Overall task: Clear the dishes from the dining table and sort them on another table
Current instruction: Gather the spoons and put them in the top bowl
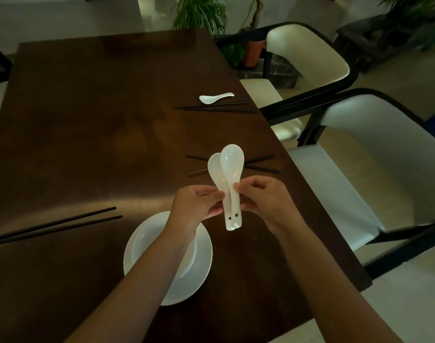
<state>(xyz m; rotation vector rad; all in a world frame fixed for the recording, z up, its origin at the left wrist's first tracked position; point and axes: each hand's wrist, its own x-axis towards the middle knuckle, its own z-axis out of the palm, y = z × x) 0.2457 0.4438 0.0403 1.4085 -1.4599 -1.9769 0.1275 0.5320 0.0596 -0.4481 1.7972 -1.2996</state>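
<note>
Above the dark wooden dining table (88, 120), both my hands hold two white ceramic spoons (227, 174) side by side, bowls pointing away from me. My left hand (196, 206) pinches their handles from the left and my right hand (263, 201) pinches them from the right. Under my left forearm a stack of white plates (201, 263) sits near the table's front edge. A third white spoon (214, 97) lies farther back on the right, beside a pair of black chopsticks (216, 108). Another black pair (258, 164) lies just beyond the held spoons, and one more pair (53, 226) lies at the left.
Two white chairs with black frames (335, 149) stand along the table's right side. Potted plants (201, 13) stand beyond the far edge. The left and middle of the tabletop show bare wood.
</note>
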